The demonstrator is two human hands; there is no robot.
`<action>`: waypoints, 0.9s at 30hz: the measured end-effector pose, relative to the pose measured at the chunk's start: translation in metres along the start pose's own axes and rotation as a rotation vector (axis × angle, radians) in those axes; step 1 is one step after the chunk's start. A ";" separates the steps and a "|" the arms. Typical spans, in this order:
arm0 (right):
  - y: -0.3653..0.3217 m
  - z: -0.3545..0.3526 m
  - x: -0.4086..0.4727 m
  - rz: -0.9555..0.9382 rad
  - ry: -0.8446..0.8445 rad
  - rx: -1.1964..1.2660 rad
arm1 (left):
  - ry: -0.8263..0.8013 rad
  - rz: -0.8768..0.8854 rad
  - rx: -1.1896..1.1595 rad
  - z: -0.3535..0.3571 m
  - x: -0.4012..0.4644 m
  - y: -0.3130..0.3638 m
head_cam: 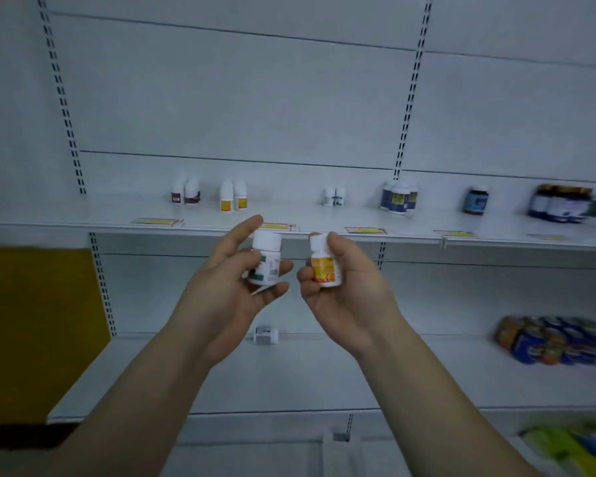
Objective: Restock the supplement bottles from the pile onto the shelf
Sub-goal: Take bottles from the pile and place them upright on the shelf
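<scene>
Supplement bottles: two in hand, both upright, held side by side below upper shelf edge.
Left hand: grips green-label bottle, white cap.
Right hand: grips orange-label bottle, white cap.
Upper shelf: small bottle groups in a row, e.g. yellow-label pair.
Lower shelf: one white bottle lying on its side.

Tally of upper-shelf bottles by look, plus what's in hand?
Maroon-label white bottles: 2
Yellow-label white bottles: 2
Green-label white bottles: 2
Held: green-label bottle in left hand, orange-label bottle in right hand: 2
Total: 8
</scene>
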State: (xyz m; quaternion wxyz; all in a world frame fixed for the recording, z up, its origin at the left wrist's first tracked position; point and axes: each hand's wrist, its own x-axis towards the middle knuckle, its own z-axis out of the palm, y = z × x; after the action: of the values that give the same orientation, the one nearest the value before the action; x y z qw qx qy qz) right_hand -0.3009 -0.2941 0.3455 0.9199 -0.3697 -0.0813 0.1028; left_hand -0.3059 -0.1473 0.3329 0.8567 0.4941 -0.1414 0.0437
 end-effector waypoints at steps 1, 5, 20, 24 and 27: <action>-0.010 -0.006 -0.001 0.001 -0.006 -0.024 | 0.003 0.009 -0.005 0.010 0.003 -0.004; -0.041 -0.029 -0.003 0.005 -0.037 -0.123 | 0.050 0.002 -0.056 0.037 0.011 -0.013; -0.031 -0.022 0.078 0.014 -0.089 -0.324 | 0.233 0.028 0.283 -0.007 0.055 0.002; -0.019 0.003 0.134 -0.041 -0.095 -0.501 | 0.232 0.104 0.617 -0.053 0.094 0.018; -0.012 0.020 0.183 -0.113 -0.048 -0.693 | 0.216 0.159 0.903 -0.088 0.131 0.029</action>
State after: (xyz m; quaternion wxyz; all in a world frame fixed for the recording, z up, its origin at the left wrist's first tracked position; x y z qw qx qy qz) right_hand -0.1272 -0.2441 0.3814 0.7418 -0.6522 -0.1535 0.0265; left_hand -0.1690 -0.0657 0.3528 0.5598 0.7977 -0.0556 0.2173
